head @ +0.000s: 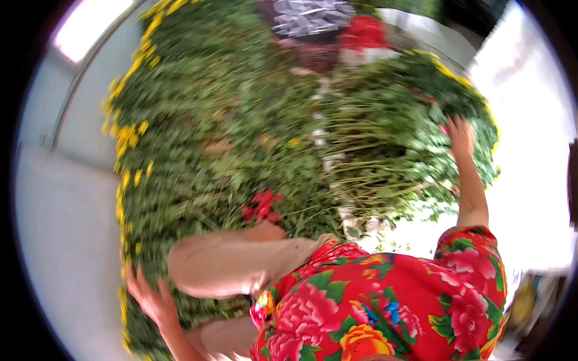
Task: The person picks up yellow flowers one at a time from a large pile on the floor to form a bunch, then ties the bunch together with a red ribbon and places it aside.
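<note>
My left hand (148, 294) is at the lower left, over the edge of a large pile of leafy green stems (180, 108) tipped with yellow blooms (126, 137). Its fingers are spread, with nothing seen in them. On the right, my right hand (461, 134) lies with extended fingers against the leaves of another heap of cut stems (370, 135), whose yellow blooms edge its far right side. I see no stem gripped there, though blur hides the fingertips. Red strips (263, 205), perhaps ties, lie on the greenery near my knee.
A narrow whitish strip (336, 180) runs between the two heaps. At the top are a dark item with a pale grey pattern (314, 18) and a red bundle (365, 32). A pale wall (67, 189) stands left. My bent leg (239, 261) extends over the left pile.
</note>
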The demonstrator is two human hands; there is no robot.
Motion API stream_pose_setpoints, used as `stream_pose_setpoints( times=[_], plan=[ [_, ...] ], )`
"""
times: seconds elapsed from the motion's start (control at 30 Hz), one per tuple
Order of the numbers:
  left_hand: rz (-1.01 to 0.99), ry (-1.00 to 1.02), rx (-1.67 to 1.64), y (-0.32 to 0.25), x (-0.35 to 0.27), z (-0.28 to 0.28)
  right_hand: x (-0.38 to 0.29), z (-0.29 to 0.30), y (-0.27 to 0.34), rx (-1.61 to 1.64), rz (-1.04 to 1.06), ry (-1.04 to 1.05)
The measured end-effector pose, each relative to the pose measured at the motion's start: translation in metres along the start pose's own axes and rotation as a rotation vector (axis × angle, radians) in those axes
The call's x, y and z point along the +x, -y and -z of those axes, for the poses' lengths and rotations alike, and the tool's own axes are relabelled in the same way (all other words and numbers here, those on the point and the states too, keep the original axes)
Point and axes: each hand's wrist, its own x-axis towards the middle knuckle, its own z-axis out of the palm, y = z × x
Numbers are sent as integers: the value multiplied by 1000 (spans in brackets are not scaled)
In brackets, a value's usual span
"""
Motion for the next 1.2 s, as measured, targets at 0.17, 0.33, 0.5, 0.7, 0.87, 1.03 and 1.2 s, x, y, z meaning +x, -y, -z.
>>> stream_pose_setpoints(
  times=[0.17, 0.33, 0.5, 0.7, 0.87, 1.03, 1.2],
  plan=[
    [34, 144, -85, 9, -2, -8, -29, -73, -33, -201, -292, 590],
    [435, 656, -226, 55, -18, -25, 105, -51, 68, -151, 5, 643],
    [548, 737, -578, 57, -38, -102, 141, 59, 348, 414, 644, 329],
    [732, 639, -1135, 31, -53, -195, 90, 115, 666, 768, 1218, 690],
    [975, 511, -1373, 52, -54, -219, 73, 90, 844, 559, 924, 573],
    [1154, 350, -1547, 70, -50, -249, 48, 123, 907, 461, 723, 664],
    [1218, 185, -1702, 67, -28, -291, 38, 44, 916, 942, 908, 199]
  ],
)
